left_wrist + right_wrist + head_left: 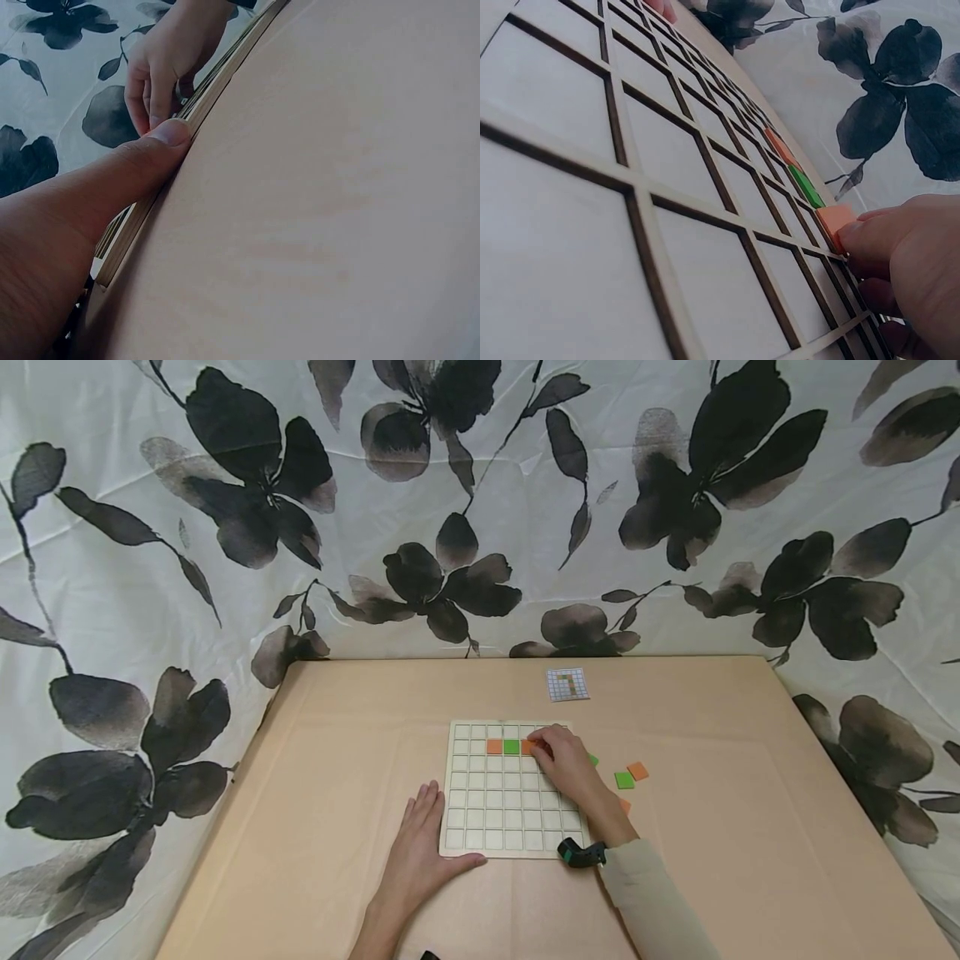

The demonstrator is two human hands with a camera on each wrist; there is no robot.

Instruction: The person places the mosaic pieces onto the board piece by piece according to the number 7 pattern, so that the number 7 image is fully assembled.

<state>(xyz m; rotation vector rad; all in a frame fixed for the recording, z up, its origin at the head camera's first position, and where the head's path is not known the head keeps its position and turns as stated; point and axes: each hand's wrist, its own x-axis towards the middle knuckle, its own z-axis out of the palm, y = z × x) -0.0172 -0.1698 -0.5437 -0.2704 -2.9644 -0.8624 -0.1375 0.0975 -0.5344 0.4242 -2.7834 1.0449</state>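
— Head view: where are your hands?
— My left hand (424, 847) lies straight-fingered along the board's (493, 820) left edge, thumb spread wide; my right hand (567, 768) pinches an orange tile (527, 747) in the second row, right of a green tile (511, 747).
— Left wrist?
— My thumb touches the board's rim. If it slipped, the board could skid on the counter (330, 793).
— Right wrist?
— I can't tell whether the orange tile sits flat; released tilted, it might catch on the dividers (697, 214).

One orange tile (831, 222) neighbours a green tile (512, 747) on a gridded board (493, 798).
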